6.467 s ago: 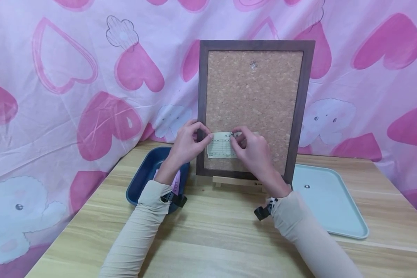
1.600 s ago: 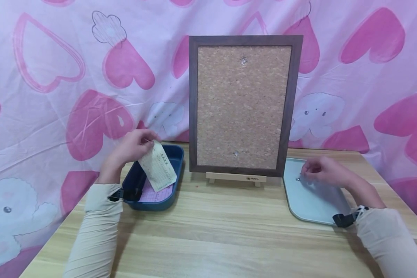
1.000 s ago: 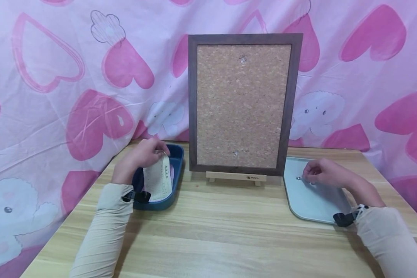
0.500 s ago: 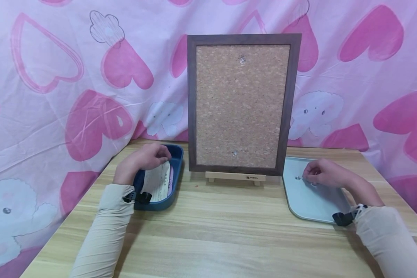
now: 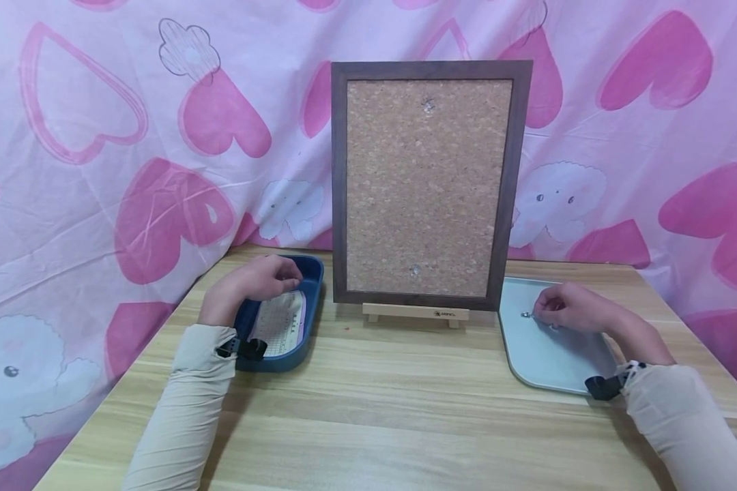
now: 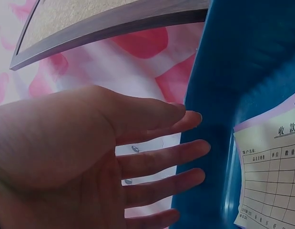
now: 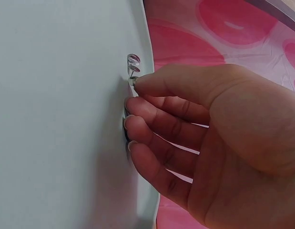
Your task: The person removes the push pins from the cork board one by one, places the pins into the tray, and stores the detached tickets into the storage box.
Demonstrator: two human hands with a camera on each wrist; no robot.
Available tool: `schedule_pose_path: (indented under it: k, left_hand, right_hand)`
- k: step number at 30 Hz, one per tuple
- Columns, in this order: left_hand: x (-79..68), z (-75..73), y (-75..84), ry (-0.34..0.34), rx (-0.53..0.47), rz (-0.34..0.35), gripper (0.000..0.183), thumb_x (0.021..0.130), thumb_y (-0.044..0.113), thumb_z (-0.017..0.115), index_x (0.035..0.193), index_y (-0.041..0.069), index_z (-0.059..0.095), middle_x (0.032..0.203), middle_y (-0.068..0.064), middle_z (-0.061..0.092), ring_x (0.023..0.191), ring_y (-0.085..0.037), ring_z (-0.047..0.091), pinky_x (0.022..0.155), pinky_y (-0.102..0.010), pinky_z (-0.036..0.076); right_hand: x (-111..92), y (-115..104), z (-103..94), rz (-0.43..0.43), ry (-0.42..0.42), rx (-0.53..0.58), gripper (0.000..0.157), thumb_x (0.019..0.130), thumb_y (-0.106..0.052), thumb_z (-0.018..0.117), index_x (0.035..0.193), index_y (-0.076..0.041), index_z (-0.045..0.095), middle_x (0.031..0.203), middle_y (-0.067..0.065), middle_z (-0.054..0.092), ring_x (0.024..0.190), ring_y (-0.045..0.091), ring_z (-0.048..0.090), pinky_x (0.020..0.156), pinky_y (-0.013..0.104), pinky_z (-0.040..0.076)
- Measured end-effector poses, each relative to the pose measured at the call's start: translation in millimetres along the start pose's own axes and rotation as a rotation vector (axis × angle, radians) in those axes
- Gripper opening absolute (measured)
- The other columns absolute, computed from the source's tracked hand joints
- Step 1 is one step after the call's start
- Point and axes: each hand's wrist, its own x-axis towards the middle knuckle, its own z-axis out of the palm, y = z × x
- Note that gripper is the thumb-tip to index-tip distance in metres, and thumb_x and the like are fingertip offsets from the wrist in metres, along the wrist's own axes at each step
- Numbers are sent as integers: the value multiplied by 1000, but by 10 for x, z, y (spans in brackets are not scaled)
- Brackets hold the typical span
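My left hand (image 5: 264,278) is held over the blue bin (image 5: 315,286), its fingers spread and holding nothing in the left wrist view. Below it in the bin lies a pale receipt slip (image 5: 282,320), printed with a table, with a pink-edged slip (image 6: 239,128) under it. On the right, my right hand (image 5: 574,308) hovers low over the pale tray (image 5: 534,372), fingers loosely bent. A clear push pin (image 7: 133,59) lies just beyond the thumb tip. Something small and shiny shows under the hand in the head view. Whether the fingertips touch a pin is hard to see.
A dark-framed corkboard (image 5: 430,191) stands on a small wooden easel (image 5: 415,312) between bin and tray. One clear push pin (image 5: 428,105) sits near its top, another push pin (image 5: 415,271) near its bottom. A pink heart-patterned cloth (image 5: 221,123) hangs behind the table.
Earlier both hands were at the slip on the corkboard. My left hand then carried the slip to the bin and let it go; it now lies flatter. My right hand has stayed over the tray.
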Motion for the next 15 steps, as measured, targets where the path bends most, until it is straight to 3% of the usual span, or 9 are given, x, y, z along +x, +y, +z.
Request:
schedule_pose_path:
  k: [8,15]
  left_hand:
    - [1,-10,5,-10,-11,3,25,108,15,62,124,0,74,119,-15,78,104,-28,69,97,-52,59]
    - [-89,-81,61,46,-19,28,26,107,15,63,124,-2,74,122,-18,77,109,-32,69,104,-57,56]
  right_hand:
    - [14,-3,5,18,-20,5,10,99,-5,72,108,-6,76,94,1,70,79,13,59,67,25,52]
    - [-21,-17,-30,49,-35,3,14,102,-9,70,113,-2,75,97,2,72,79,14,60,67,25,53]
